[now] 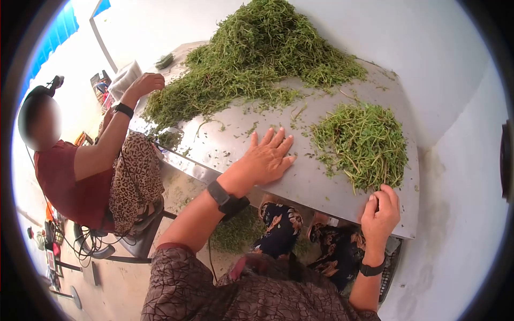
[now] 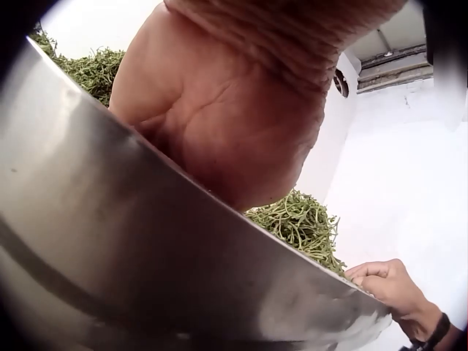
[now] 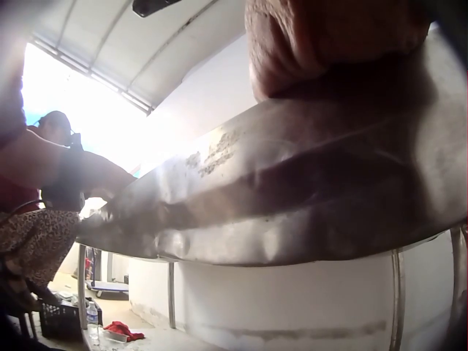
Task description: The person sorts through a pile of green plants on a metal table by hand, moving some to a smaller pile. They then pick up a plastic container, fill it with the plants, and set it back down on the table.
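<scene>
My left hand [image 1: 266, 159] lies flat on the metal table, fingers spread and palm down. In the left wrist view the heel of that left hand [image 2: 219, 117] rests at the table's rim. My right hand [image 1: 381, 211] is at the front edge with its fingers bent, the fingertips right at the stem ends of a smaller heap of leafy green stems [image 1: 367, 142]. I cannot tell whether it pinches a stem. Only the underside of the right hand [image 3: 322, 51] shows in the right wrist view, over the table edge.
A large mound of greens [image 1: 267, 48] covers the back of the metal table [image 1: 203, 152], with loose leaves scattered before it. At the left, another person [image 1: 69, 166] sits reaching toward the mound. A white wall [image 1: 455, 176] borders the right side. More greens [image 1: 235, 232] lie below the table.
</scene>
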`<state>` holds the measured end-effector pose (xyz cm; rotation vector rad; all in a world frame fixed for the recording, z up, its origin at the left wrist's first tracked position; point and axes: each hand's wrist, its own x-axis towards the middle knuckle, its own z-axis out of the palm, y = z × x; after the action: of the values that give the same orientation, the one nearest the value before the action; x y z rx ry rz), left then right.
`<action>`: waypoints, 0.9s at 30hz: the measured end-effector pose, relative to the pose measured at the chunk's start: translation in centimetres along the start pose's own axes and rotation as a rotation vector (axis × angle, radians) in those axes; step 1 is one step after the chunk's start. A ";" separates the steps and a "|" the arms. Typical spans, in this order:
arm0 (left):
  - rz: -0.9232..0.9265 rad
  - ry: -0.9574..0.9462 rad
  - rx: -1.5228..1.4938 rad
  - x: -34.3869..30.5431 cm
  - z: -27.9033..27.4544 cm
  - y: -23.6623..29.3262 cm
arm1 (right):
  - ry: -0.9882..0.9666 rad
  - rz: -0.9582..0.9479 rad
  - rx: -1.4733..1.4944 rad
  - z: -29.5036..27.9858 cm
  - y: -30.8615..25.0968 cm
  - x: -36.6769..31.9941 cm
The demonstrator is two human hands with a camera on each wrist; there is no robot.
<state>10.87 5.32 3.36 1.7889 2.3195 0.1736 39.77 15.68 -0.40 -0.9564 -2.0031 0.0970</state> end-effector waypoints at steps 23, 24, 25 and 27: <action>-0.652 0.073 0.270 -9.6 -1.9 -8.3 | 0.030 -0.011 -0.006 0.2 0.1 -0.1; -0.662 0.084 0.385 -9.5 -1.8 -8.1 | 0.028 -0.011 -0.004 0.2 0.1 0.0; -0.561 0.211 0.354 -9.5 -0.9 -8.5 | 0.028 -0.012 -0.011 0.2 0.0 0.0; -0.445 0.238 0.198 -9.2 -0.6 -7.1 | 0.033 -0.009 0.000 0.3 0.1 0.0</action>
<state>6.27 -5.33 3.23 1.3354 2.9288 0.0916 39.66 15.80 -0.64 -0.9435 -1.9768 0.0753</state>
